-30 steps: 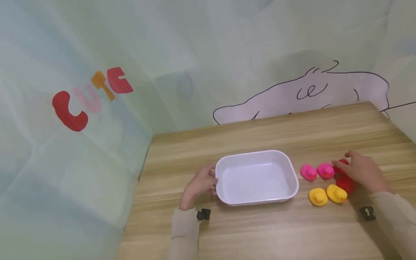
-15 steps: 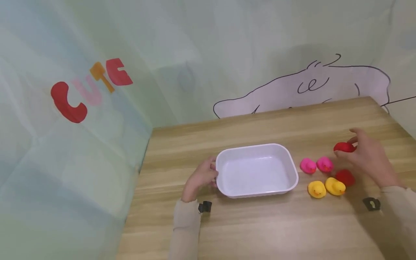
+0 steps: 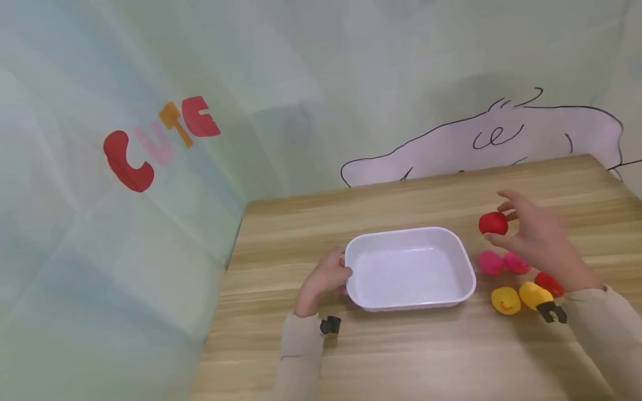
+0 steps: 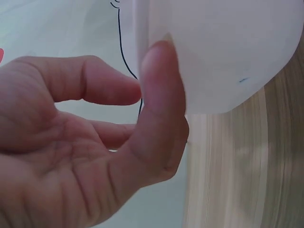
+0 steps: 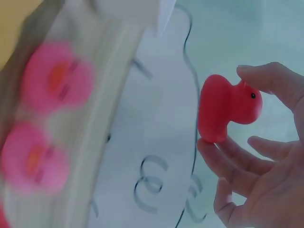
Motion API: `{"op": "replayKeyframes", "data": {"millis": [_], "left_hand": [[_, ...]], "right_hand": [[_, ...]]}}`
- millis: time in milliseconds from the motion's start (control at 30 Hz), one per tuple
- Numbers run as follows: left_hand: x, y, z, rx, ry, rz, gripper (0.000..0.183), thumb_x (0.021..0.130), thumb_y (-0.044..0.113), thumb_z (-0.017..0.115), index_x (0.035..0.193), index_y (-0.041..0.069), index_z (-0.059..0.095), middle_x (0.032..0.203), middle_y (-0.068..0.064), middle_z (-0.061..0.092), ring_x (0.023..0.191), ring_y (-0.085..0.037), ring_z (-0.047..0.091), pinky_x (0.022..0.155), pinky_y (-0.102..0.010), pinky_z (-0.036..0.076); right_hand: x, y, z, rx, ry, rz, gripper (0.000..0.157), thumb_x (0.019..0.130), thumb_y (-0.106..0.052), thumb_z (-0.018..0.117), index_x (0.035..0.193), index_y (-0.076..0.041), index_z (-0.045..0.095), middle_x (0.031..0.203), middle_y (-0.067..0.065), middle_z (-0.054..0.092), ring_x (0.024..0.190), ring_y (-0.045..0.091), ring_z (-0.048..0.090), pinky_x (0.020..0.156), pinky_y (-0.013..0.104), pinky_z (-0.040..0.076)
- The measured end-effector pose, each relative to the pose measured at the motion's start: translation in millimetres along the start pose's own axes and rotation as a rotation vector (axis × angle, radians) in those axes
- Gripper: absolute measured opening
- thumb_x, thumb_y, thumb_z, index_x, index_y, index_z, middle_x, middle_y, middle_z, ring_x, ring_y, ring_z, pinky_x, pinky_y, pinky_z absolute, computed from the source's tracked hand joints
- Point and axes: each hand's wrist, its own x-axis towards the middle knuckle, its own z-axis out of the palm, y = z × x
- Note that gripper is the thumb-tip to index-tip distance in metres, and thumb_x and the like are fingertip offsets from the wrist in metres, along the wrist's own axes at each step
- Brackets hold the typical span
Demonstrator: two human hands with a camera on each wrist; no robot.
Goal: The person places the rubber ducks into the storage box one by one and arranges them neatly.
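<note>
My right hand point(image 3: 544, 236) pinches a red rubber duck point(image 5: 216, 109) between thumb and fingertips, up above the table. In the right wrist view the duck's black eye shows near one fingertip. At the white tray's point(image 3: 408, 275) left end, my left hand point(image 3: 326, 277) holds the wall, with thumb and a finger on either side of it in the left wrist view. Below the right hand sit two pink ducks point(image 3: 490, 262), two yellow ducks point(image 3: 505, 301) and a second red duck point(image 3: 549, 284), partly covered by the right arm.
Everything stands on a wood-grain table point(image 3: 381, 356). Behind it hangs a pale curtain point(image 3: 301, 67) with a cartoon drawing and coloured letters. The ducks sit close beyond the tray's right end. Black straps point(image 3: 330, 325) show at the wrists.
The right hand has taken the farther red duck from the group, lifted it, and carried it left toward the tray. The left hand has stayed at the tray's left end.
</note>
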Motion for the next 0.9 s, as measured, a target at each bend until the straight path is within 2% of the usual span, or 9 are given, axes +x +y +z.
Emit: {"op": "replayKeyframes", "data": {"millis": [133,300,500,667,800,900], "left_hand": [[-1.0,1.6,0.1,-0.007,0.004,0.001,0.056,0.083,-0.012,0.05,0.139,-0.012,0.043,0.09,-0.019,0.059,0.059,-0.022,0.061,0.049,-0.034,0.061],[-2.8,3.1,0.0,-0.023,0.002,-0.023,0.057,0.082,-0.013,0.05,0.139,-0.014,0.042,0.094,-0.023,0.06,0.061,-0.024,0.063,0.051,-0.036,0.062],[-3.0,5.2,-2.1,-0.025,0.017,-0.021,0.057,0.082,-0.014,0.05,0.138,-0.013,0.042,0.098,-0.025,0.06,0.061,-0.025,0.063,0.052,-0.039,0.063],[-3.3,5.1,-0.9,0.007,0.005,-0.014,0.053,0.082,-0.013,0.05,0.135,-0.015,0.043,0.092,-0.02,0.06,0.059,-0.024,0.063,0.052,-0.04,0.063],[-4.2,2.0,-0.1,-0.008,-0.002,-0.015,0.053,0.082,-0.013,0.05,0.134,-0.015,0.044,0.089,-0.018,0.06,0.059,-0.023,0.063,0.05,-0.037,0.062],[-6.9,-1.8,-0.6,-0.023,0.0,-0.024,0.053,0.08,-0.014,0.05,0.133,-0.015,0.044,0.086,-0.017,0.06,0.056,-0.022,0.061,0.049,-0.036,0.061]], "right_hand": [[10,-28,11.0,0.017,-0.059,-0.071,0.091,0.081,-0.009,0.083,0.153,0.001,0.028,0.13,0.03,0.054,0.113,0.05,0.055,0.082,0.064,0.058],[23,-59,22.2,0.027,-0.127,-0.116,0.085,0.081,-0.007,0.083,0.15,0.001,0.034,0.128,0.027,0.057,0.113,0.048,0.057,0.079,0.057,0.061],[43,-88,34.8,0.014,-0.215,-0.17,0.083,0.079,-0.007,0.084,0.148,-0.002,0.039,0.126,0.023,0.058,0.11,0.043,0.058,0.076,0.048,0.064],[51,-104,50.2,0.033,-0.281,-0.222,0.076,0.078,-0.006,0.084,0.144,-0.001,0.046,0.122,0.02,0.061,0.108,0.04,0.059,0.076,0.044,0.063],[55,-112,65.2,0.045,-0.327,-0.288,0.069,0.077,-0.004,0.084,0.139,0.0,0.052,0.12,0.019,0.063,0.107,0.038,0.06,0.076,0.041,0.063],[59,-116,78.6,0.037,-0.399,-0.335,0.064,0.077,-0.005,0.085,0.135,0.0,0.056,0.117,0.016,0.064,0.104,0.033,0.061,0.076,0.038,0.063]]}}
